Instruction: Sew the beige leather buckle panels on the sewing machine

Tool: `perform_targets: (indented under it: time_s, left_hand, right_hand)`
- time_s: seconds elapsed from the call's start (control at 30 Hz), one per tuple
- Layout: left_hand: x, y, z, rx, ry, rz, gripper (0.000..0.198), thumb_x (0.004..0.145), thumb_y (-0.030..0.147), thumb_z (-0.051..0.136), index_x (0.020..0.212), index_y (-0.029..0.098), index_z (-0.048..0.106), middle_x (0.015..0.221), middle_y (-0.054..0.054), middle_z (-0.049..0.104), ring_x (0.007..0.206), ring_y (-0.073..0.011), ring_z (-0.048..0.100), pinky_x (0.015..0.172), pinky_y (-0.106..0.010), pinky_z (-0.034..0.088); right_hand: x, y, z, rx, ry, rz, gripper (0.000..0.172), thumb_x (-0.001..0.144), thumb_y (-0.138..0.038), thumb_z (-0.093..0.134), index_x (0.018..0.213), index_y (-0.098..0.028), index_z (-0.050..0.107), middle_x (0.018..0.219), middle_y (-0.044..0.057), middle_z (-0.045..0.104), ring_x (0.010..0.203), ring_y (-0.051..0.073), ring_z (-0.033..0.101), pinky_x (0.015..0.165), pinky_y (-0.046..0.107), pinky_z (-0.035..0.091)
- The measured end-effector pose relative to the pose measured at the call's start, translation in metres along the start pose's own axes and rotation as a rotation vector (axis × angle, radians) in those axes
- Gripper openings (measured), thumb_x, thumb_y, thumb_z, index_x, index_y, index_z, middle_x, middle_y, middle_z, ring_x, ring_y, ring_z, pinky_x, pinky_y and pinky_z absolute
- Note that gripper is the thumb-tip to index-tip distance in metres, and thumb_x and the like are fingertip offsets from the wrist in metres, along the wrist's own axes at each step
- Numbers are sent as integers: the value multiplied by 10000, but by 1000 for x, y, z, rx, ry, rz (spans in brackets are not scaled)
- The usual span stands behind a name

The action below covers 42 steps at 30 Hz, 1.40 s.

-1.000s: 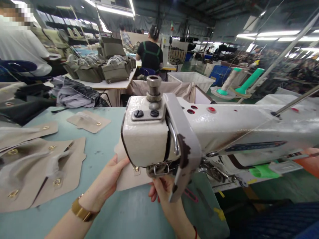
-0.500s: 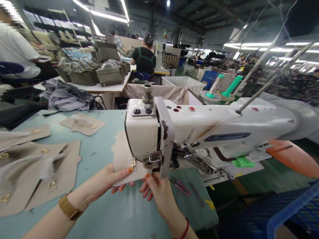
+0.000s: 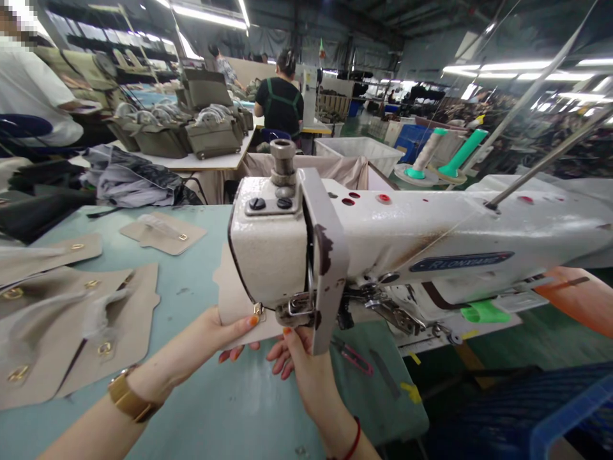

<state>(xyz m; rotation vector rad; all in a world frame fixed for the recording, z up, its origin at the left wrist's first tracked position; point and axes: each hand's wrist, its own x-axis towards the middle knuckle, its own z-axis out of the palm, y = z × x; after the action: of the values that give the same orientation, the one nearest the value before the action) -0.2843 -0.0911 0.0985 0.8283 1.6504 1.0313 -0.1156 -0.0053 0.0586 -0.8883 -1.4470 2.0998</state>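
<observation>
A beige bag panel (image 3: pixel 234 296) reaches under the head of a white sewing machine (image 3: pixel 271 239). My left hand (image 3: pixel 225 333) pinches the panel's near left part, thumb on top beside a small gold buckle (image 3: pixel 258 311) and fingers underneath. At the panel's near right corner, my right hand (image 3: pixel 299 354) grips the edge between thumb and fingers, close to the grey upright bar (image 3: pixel 328 275) of the machine. The needle and the panel's far part are hidden behind the machine head.
More beige panels (image 3: pixel 136 319) with gold buckles and wrapped straps lie on the left of the table. Pink thread snips (image 3: pixel 354 358) and a grey strip (image 3: pixel 384 374) lie at the right. Thread cones (image 3: pixel 462 153) stand behind the machine. A co-worker (image 3: pixel 280 99) sits further back.
The camera view has shifted slightly, so the machine looks larger and nearer. Both hands keep their hold on the panel, with hardly any movement against the machine.
</observation>
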Motion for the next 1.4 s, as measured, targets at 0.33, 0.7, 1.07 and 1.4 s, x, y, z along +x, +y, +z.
perform_targets:
  time_s: [0.33, 0.7, 1.07, 1.4]
  left_hand:
    - [3, 14, -6, 51, 75, 7, 381, 797, 493, 622, 610, 162, 633, 464, 26, 521, 435, -98, 440, 395, -181, 346]
    - [0, 7, -3, 16, 83, 39, 373, 840, 467, 590, 607, 176, 619, 452, 32, 537, 429, -102, 463, 435, -194, 371]
    - [-20, -11, 32, -162, 228, 55, 356, 855, 468, 570, 657, 174, 602, 577, 4, 576, 507, -125, 480, 485, -219, 391]
    - [-40, -18, 91, -114, 512, 61, 462, 819, 581, 537, 518, 233, 576, 545, -26, 606, 637, -229, 563, 700, -310, 448]
  right_hand:
    - [4, 2, 23, 73, 97, 84, 545, 831, -608, 465, 740, -90, 607, 718, 121, 695, 446, 90, 600, 370, 118, 362]
    - [9, -3, 33, 22, 94, 80, 477, 856, -509, 436, 679, -98, 601, 661, 103, 686, 418, 91, 586, 370, 136, 369]
    - [2, -10, 28, -29, 105, 57, 440, 869, -407, 411, 554, -133, 549, 489, 30, 599, 356, 56, 473, 393, 136, 366]
    - [-3, -14, 11, -124, 79, 2, 506, 879, -421, 440, 451, -152, 465, 389, 4, 502, 325, 50, 380, 369, 149, 296]
